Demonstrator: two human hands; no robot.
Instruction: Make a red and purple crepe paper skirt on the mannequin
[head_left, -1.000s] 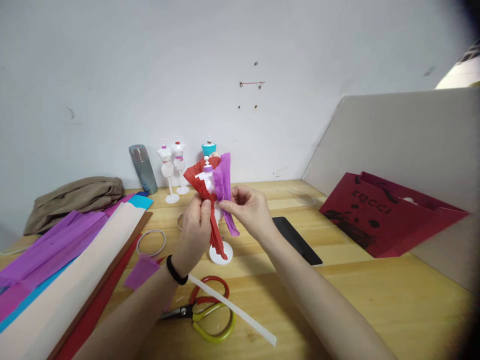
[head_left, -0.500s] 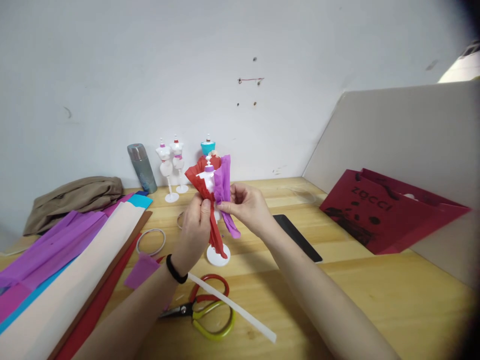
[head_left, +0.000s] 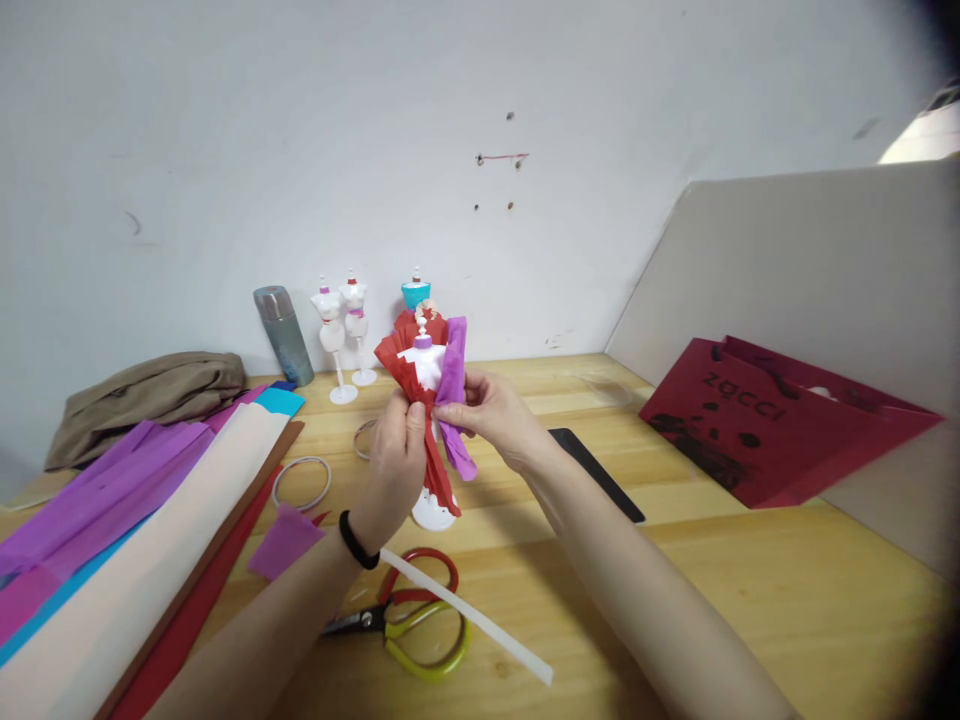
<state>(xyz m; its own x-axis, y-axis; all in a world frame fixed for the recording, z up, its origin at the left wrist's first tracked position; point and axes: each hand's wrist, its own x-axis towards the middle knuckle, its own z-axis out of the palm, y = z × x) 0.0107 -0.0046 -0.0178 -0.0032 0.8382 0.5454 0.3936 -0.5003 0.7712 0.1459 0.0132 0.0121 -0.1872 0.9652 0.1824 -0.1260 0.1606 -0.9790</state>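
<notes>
A small white mannequin stand (head_left: 426, 368) with a purple neck band stands upright on the table between my hands. Red crepe paper (head_left: 405, 368) fans around its back and left side and hangs down past the waist. My left hand (head_left: 399, 440) pinches the red paper at waist height. On the other side, a purple crepe paper strip (head_left: 454, 375) runs along the mannequin, and my right hand (head_left: 487, 415) grips it between thumb and fingers near the waist. The mannequin's round base (head_left: 433, 514) shows below.
Scissors (head_left: 424, 610) and a white strip (head_left: 480, 622) lie in front. Coloured paper sheets (head_left: 150, 540), a ring (head_left: 302, 484), and a purple scrap (head_left: 289, 540) are at left. Behind stand a flask (head_left: 285, 335) and other mannequins (head_left: 330, 325). A black phone (head_left: 596, 475) and red bag (head_left: 757, 430) are right.
The mannequin's top has shifted slightly right and down, showing more of its white chest. The purple strip now lies more to its side. Both hands keep their holds.
</notes>
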